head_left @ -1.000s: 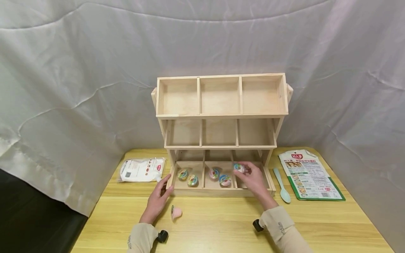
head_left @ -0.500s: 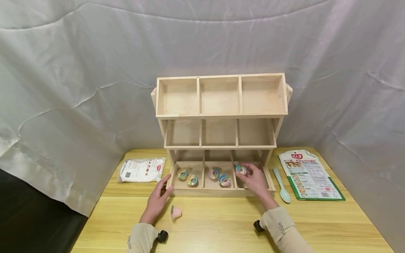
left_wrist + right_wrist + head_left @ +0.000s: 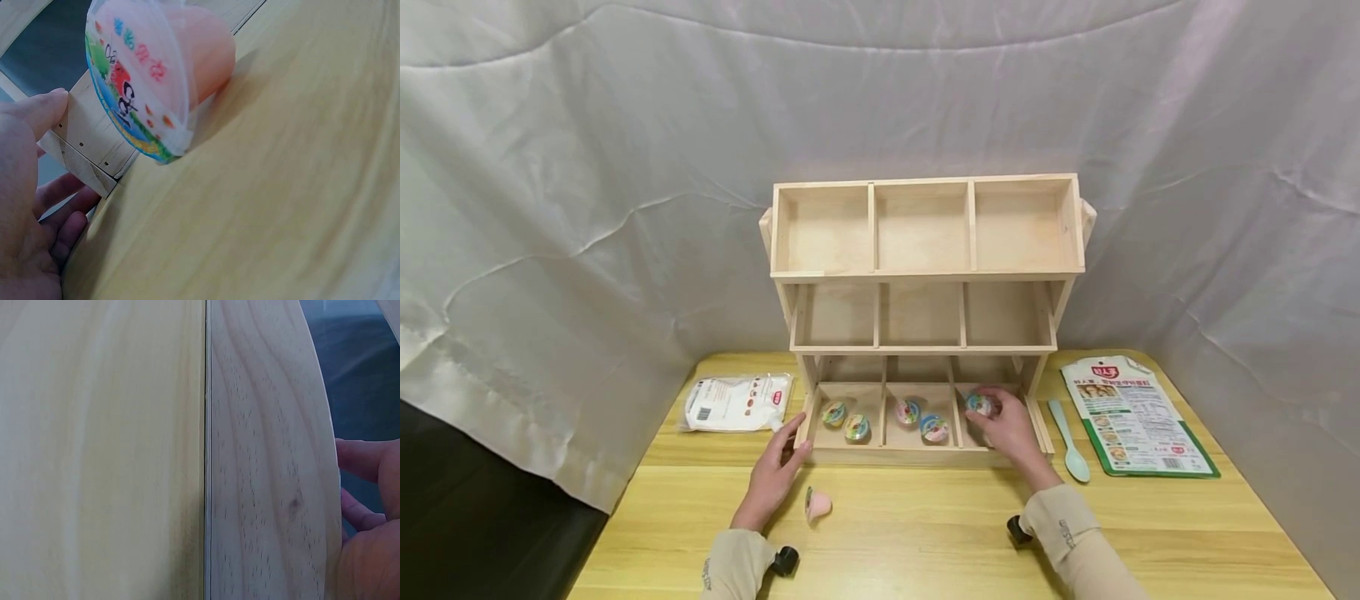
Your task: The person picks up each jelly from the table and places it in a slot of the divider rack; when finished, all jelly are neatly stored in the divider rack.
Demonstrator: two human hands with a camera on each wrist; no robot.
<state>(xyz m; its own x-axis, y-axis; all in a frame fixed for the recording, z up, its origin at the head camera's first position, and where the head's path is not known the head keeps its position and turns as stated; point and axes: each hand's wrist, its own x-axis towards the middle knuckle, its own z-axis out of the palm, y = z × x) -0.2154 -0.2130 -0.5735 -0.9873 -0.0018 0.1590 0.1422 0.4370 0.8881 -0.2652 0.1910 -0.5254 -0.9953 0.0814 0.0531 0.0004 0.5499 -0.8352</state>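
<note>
A three-tier wooden organizer (image 3: 925, 457) with three compartments per tier stands on the table. In its lower right compartment, my right hand (image 3: 1011, 429) pinches a jelly cup (image 3: 978, 405) with a blue-green lid; the organizer's front board hides that cup in the right wrist view. My left hand (image 3: 771, 475) grips the bottom tier's left front corner, thumb on one side and fingers round the other. Close by that hand, a pink jelly cup (image 3: 206, 56) lies on its side on the table. Two jelly cups (image 3: 857, 428) sit in the lower left compartment, two more (image 3: 907, 412) in the middle one.
Left of the organizer lies a white spouted pouch (image 3: 737, 402). A pale green spoon (image 3: 1070, 446) and a white-and-green printed packet (image 3: 1138, 417) lie to its right. Grey curtains (image 3: 700, 125) hang behind the table and at both sides.
My right hand has shifted slightly to the right and nearer, with the jelly cup between its fingers, farther into the lower right compartment. The left hand stays in place.
</note>
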